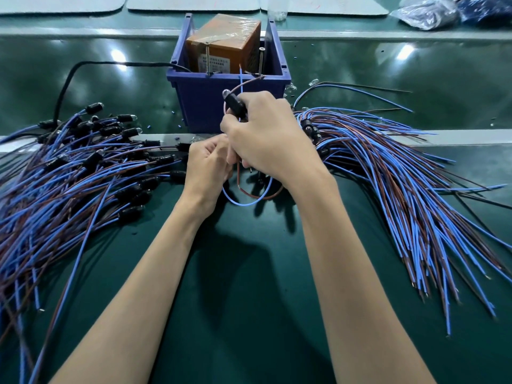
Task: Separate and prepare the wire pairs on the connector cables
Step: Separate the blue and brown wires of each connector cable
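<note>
My right hand grips a black connector with a clear bulb tip, held just in front of the blue bin. Its blue wire and brown wire loop down below both hands, and their ends rise toward the bin's rim. My left hand sits just left and below, fingers curled, pinching the wires where they leave the right hand. Exactly which wire it pinches is hidden behind the fingers.
A blue plastic bin holds an orange taped box with a black cord running left. A pile of connector cables lies on the left, another pile on the right, on the green mat.
</note>
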